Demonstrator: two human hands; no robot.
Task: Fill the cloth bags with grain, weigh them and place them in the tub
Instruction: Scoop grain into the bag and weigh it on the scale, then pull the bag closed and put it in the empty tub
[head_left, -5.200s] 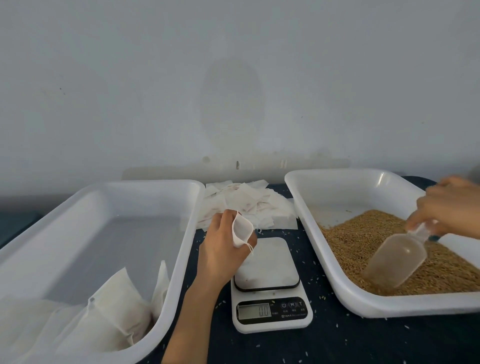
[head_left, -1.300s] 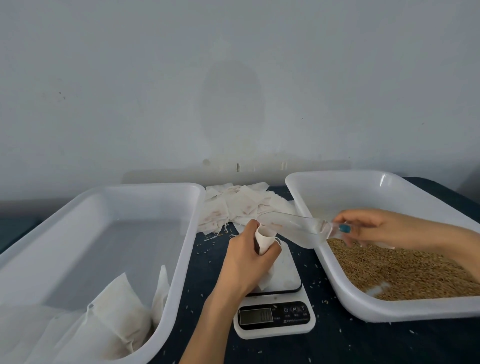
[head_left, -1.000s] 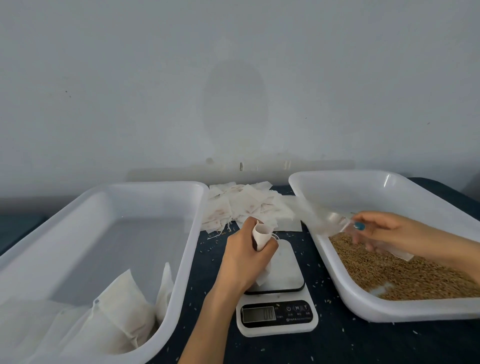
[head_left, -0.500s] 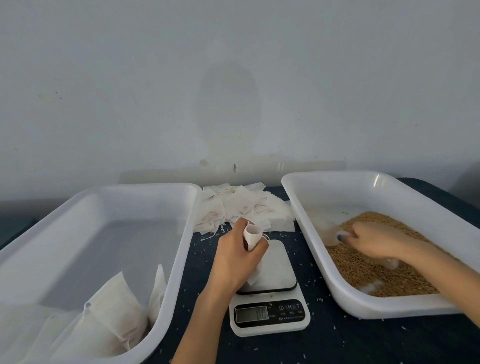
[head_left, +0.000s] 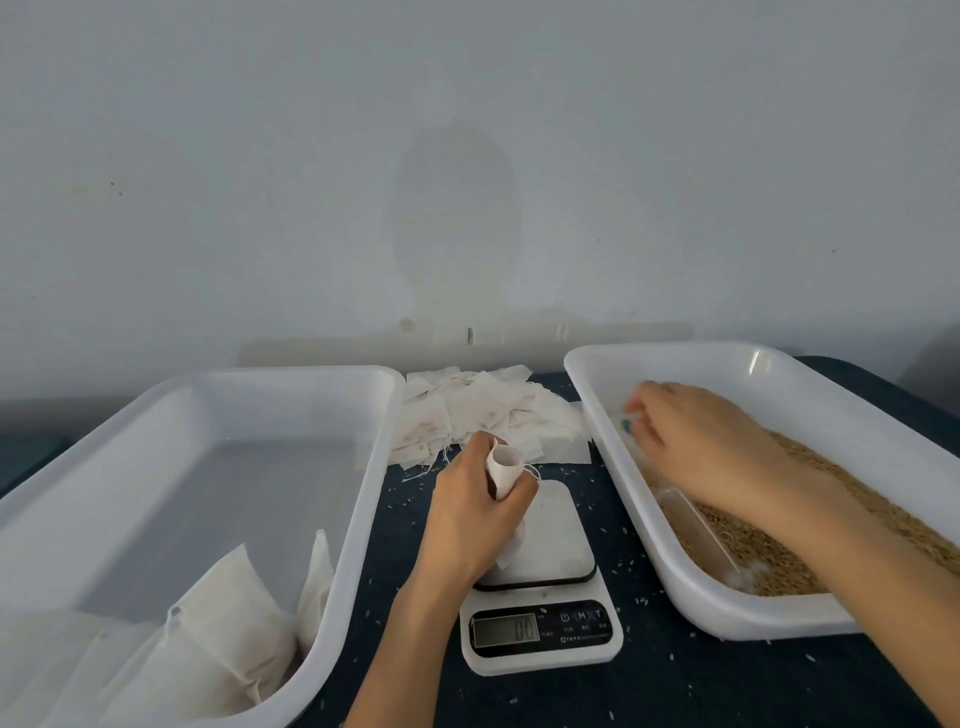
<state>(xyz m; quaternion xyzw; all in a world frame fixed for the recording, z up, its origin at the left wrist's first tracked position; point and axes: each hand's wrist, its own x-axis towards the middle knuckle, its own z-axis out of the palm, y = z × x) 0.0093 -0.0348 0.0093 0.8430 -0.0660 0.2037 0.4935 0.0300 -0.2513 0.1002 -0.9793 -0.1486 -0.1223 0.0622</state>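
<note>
Back from the bag swings our right grip (head_left: 696, 441), over the grain (head_left: 769, 561) and too blurred to tell what it holds, scoop (head_left: 693, 525) lying beneath, while our left grip (head_left: 467, 514) pinches the cloth bag (head_left: 503, 465) mouth-up over the scale (head_left: 556, 540), ready for filling.

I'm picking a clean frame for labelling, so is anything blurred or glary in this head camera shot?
Head view: the right hand is motion-smeared at its fingertips; the left hand and its cloth bag are sharp; a small glare streak sits on the grain tub at its far rim; the scale display is dim, digits faint; wide-angle bowing curves the tub edges.
</note>
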